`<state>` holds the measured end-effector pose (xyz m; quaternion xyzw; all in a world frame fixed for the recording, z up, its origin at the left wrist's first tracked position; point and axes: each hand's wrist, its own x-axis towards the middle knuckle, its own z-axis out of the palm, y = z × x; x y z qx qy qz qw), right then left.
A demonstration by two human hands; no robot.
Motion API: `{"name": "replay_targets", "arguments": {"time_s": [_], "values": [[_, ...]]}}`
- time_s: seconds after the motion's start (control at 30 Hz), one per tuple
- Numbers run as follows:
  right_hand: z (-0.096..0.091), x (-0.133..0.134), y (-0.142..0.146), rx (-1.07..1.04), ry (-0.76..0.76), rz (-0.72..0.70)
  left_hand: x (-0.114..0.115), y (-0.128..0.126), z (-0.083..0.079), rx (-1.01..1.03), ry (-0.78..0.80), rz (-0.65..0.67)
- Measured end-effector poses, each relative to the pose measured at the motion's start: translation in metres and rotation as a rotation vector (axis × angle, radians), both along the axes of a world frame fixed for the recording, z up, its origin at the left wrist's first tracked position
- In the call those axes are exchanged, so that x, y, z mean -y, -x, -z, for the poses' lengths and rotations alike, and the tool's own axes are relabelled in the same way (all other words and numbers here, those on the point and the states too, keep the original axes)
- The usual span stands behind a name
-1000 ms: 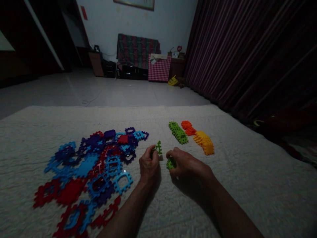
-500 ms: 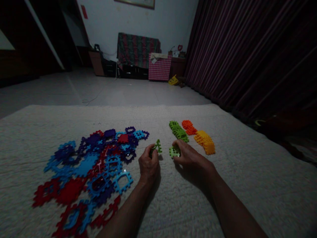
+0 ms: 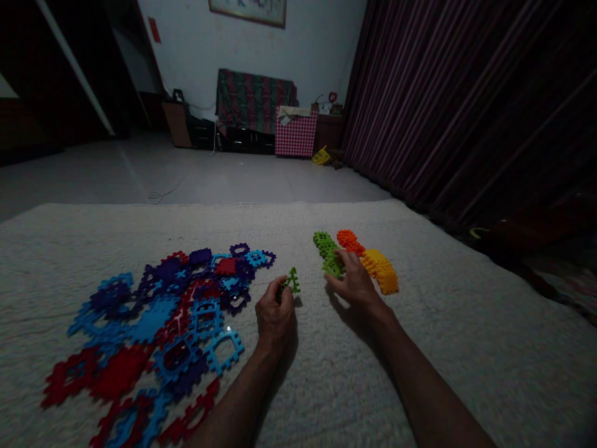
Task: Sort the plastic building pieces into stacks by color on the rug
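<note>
My left hand (image 3: pixel 274 314) rests on the white quilted mat (image 3: pixel 443 323), closed around a green toothed puzzle piece (image 3: pixel 291 281) that sticks up from its fingers. My right hand (image 3: pixel 355 283) reaches forward, fingers pinched on a green piece at the near end of the green row (image 3: pixel 328 251). An orange stack (image 3: pixel 349 241) and a yellow stack (image 3: pixel 383 269) lie just right of the green row. A loose heap of blue, red and purple interlocking pieces (image 3: pixel 163 317) spreads out to the left of my left hand.
Beyond the mat lies a pale tiled floor (image 3: pixel 209 177) with a cable on it. At the back wall stand a cloth-covered cabinet (image 3: pixel 254 99) and a red checked box (image 3: pixel 293 132). A dark striped curtain (image 3: pixel 466 106) runs along the right side.
My right hand has carried a green piece from beside my left hand forward to the green row. My left hand has stayed put with its green piece.
</note>
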<state>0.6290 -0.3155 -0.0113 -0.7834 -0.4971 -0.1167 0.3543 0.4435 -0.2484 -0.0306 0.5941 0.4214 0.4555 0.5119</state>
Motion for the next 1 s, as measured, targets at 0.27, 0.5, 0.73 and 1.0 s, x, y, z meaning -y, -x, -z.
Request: {"name": "replay_targets", "arguments": {"time_s": [0.27,0.5,0.73,1.0], "values": [[0.028,-0.007,-0.021,-0.011,-0.141,0.266,-0.003,0.000,0.006,-0.017,-0.025,-0.011],[0.029,-0.010,-0.013,-0.020,-0.072,0.330,-0.003,0.001,0.005,-0.055,-0.042,-0.003],[0.018,-0.011,0.000,0.004,-0.209,0.236,0.001,0.002,0.000,-0.092,-0.063,0.029],[0.007,-0.019,0.043,-0.419,-0.051,-0.432,0.002,0.005,-0.005,-0.179,-0.179,0.046]]}}
